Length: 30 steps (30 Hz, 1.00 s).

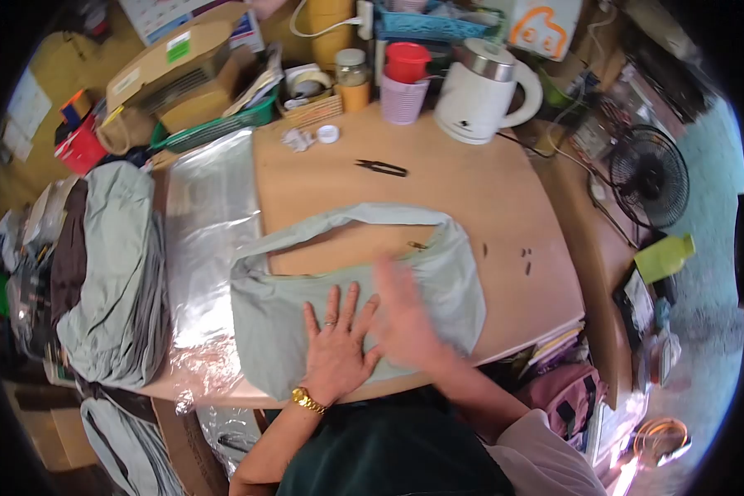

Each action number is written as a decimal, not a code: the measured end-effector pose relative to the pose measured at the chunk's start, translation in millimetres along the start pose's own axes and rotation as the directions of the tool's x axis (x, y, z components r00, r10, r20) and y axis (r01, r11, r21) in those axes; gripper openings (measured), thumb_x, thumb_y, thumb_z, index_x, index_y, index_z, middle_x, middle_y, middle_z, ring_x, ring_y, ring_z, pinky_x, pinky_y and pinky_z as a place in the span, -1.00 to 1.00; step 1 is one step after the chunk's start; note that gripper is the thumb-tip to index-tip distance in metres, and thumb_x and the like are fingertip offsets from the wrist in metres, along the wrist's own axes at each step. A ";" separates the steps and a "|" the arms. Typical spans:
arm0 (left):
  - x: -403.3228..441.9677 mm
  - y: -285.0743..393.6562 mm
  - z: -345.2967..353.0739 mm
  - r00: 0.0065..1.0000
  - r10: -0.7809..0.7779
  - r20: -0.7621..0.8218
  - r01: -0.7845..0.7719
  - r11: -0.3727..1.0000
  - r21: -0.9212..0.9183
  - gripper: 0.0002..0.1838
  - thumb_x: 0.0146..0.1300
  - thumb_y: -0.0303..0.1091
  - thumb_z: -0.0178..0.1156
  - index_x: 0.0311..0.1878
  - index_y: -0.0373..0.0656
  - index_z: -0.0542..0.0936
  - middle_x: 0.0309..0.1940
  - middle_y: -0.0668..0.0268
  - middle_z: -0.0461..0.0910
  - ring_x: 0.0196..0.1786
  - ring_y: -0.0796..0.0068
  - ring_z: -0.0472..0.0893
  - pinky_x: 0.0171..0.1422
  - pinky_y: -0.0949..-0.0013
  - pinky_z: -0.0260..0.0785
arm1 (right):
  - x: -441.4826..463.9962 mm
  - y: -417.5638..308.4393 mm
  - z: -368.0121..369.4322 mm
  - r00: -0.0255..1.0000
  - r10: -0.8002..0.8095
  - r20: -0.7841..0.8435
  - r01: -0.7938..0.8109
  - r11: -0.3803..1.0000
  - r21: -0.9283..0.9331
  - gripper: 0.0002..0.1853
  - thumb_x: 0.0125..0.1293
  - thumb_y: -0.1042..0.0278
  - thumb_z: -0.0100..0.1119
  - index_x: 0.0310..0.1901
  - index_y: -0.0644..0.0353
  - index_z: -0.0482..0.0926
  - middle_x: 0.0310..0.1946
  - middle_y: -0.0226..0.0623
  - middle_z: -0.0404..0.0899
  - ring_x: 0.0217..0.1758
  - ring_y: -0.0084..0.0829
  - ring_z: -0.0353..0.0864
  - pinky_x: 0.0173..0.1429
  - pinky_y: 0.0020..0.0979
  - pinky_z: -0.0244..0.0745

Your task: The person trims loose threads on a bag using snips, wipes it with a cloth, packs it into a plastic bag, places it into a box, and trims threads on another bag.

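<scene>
A pale grey-green cloth shoulder bag lies flat on the table, its strap looped toward the far side. Along its top edge runs a zipper with a small metal pull near the right end. My left hand, with a ring and a gold watch, rests palm down on the bag's body, fingers spread. Over the bag's right half is my right hand, smeared by motion, so its fingers and whether it touches the cloth cannot be made out.
Clear plastic bags lie left of the bag, beside a pile of folded grey-green cloth. Black thread snips lie beyond the strap. A white kettle, cups and a jar line the back. A fan stands right.
</scene>
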<state>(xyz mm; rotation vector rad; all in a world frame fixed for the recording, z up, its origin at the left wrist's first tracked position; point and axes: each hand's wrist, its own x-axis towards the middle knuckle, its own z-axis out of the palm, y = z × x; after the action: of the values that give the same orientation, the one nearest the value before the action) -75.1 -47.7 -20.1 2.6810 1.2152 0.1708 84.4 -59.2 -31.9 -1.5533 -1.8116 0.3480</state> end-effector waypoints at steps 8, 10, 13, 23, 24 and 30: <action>-1.4 4.0 -7.4 1.000 -0.011 -0.016 0.011 1.000 -0.005 -0.20 0.27 0.23 0.06 0.48 0.00 0.23 0.54 0.08 0.02 0.55 -0.13 0.00 0.46 -0.44 -0.30 | 2.1 71.4 -91.0 0.980 0.144 -0.138 -0.199 0.680 -0.705 -0.23 0.19 -0.14 0.23 0.34 0.16 0.34 0.46 -0.09 0.16 0.53 -0.04 0.09 0.50 0.24 -0.14; -2.1 6.5 -6.3 0.999 -0.031 -0.009 0.030 0.999 -0.024 -0.22 0.28 0.22 0.06 0.47 0.04 0.26 0.54 0.12 0.02 0.55 -0.09 -0.01 0.46 -0.44 -0.31 | -16.2 52.3 -71.6 0.996 0.084 0.017 -0.058 0.808 -0.586 -0.25 0.22 -0.17 0.20 0.34 0.11 0.35 0.46 -0.07 0.15 0.53 0.00 0.08 0.50 0.24 -0.13; -1.5 9.3 -8.4 0.999 -0.036 -0.017 0.035 0.999 -0.034 -0.21 0.27 0.21 0.08 0.48 0.03 0.23 0.53 0.08 0.03 0.54 -0.14 0.02 0.46 -0.44 -0.28 | -14.4 44.6 -59.6 0.985 0.042 0.167 0.036 0.899 -0.438 -0.27 0.25 -0.19 0.16 0.37 0.01 0.34 0.47 -0.05 0.12 0.53 0.07 0.03 0.51 0.23 -0.14; -52.5 -121.1 -28.7 0.759 -0.549 -0.350 0.644 0.714 0.275 -0.26 0.25 -0.04 0.17 0.48 -0.01 0.22 0.51 -0.11 -0.02 0.56 -0.10 -0.01 0.46 -0.47 -0.28 | -19.1 38.0 -53.3 0.969 0.097 0.227 0.045 0.834 -0.550 -0.16 0.22 -0.26 0.16 0.47 -0.08 0.18 0.51 0.01 -0.01 0.56 0.21 -0.16 0.50 0.23 -0.17; -54.1 -116.1 -39.0 0.749 -0.558 -0.356 0.654 0.706 0.271 -0.26 0.25 -0.04 0.17 0.48 -0.01 0.22 0.51 -0.11 -0.02 0.56 -0.10 -0.01 0.46 -0.47 -0.28 | -13.8 36.3 -56.0 0.969 0.084 0.232 0.059 0.835 -0.547 -0.16 0.22 -0.26 0.16 0.47 -0.08 0.18 0.51 0.01 -0.01 0.56 0.21 -0.16 0.50 0.23 -0.17; -33.5 -10.5 -20.4 0.981 -0.134 -0.138 0.119 0.987 -0.110 -0.24 0.26 0.17 0.11 0.48 0.10 0.24 0.53 0.08 0.02 0.56 -0.10 -0.04 0.44 -0.47 -0.28 | 88.9 -12.6 -97.1 0.860 0.116 0.497 0.033 0.959 -0.282 -0.66 0.25 0.11 0.25 -0.10 0.20 0.63 -0.18 -0.10 0.67 -0.08 -0.15 0.65 0.00 -0.22 0.50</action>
<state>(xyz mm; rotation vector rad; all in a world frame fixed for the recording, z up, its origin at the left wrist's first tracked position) -108.6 -63.6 -3.4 2.5327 1.3753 0.4039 137.5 -2.0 74.9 -1.8206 -2.3195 0.5898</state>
